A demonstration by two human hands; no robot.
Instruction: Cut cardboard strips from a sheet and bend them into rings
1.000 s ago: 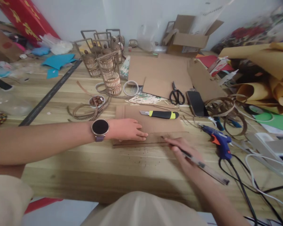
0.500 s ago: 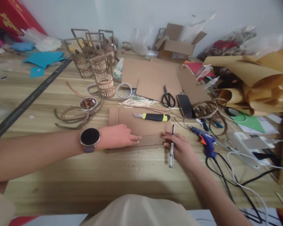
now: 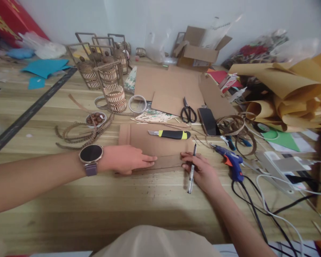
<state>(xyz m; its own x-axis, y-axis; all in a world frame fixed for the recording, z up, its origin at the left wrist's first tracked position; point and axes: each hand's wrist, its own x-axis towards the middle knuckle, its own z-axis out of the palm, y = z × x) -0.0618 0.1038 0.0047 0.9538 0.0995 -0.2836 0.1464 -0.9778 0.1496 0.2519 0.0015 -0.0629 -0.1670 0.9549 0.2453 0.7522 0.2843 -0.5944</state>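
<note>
My left hand [image 3: 128,159] rests on a narrow cardboard strip [image 3: 168,162], two fingers stretched out along it. The strip lies across the near edge of a larger piece of cardboard [image 3: 143,142]. At the strip's right end, my right hand [image 3: 204,173] touches it with thumb and fingertips. A pen [image 3: 190,178] is held between the fingers of that hand, its lower end pointing toward me. On the cardboard beyond both hands lies a black and yellow utility knife [image 3: 173,134], its blade out to the left.
A blue glue gun [image 3: 231,160] with cables lies right, near a power strip [image 3: 279,169]. Farther back are scissors [image 3: 188,112], a phone [image 3: 208,121], a bowl of brown pieces [image 3: 95,119], and several small lanterns [image 3: 115,96]. Rolled brown paper [image 3: 280,85] fills the right rear.
The pen in my right hand has tilted, its lower end swinging left. My left hand has shifted slightly left and down in view; the whole view has shifted a little as well.
</note>
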